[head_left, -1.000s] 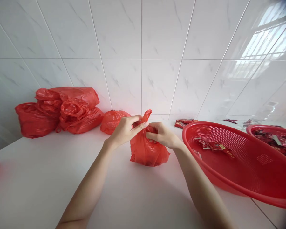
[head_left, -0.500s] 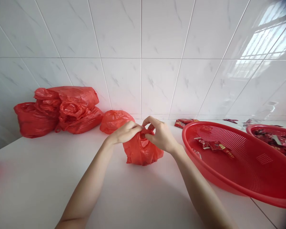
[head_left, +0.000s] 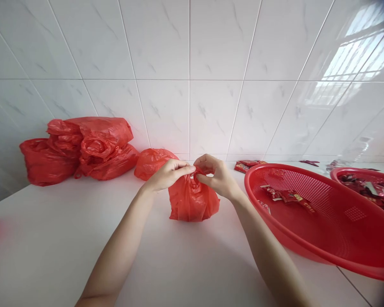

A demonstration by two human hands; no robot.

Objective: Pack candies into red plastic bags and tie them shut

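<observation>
A red plastic bag (head_left: pixel 194 202) stands on the white table in front of me, its lower part bulging and its top gathered. My left hand (head_left: pixel 170 174) pinches the gathered top from the left, thumb against fingers. From the right, my right hand (head_left: pixel 216 175) grips the same top part, its fingers curled round the plastic. The two sets of fingertips nearly meet. What the bag holds is hidden by the red plastic. Just behind my left hand lies another filled red bag (head_left: pixel 152 162).
Several filled red bags (head_left: pixel 105 132) are piled at the back left by the tiled wall. At right stands a large red basket (head_left: pixel 294 247) with a few red packets (head_left: pixel 291 196) inside. A second basket (head_left: pixel 339 170) sits behind it. More packets (head_left: pixel 245 165) lie near the wall.
My left thumb has shifted slightly right along the bag's top, and the fingertips of both hands are closer together. The bag's top is drawn a little tighter; the bag stays in place.
</observation>
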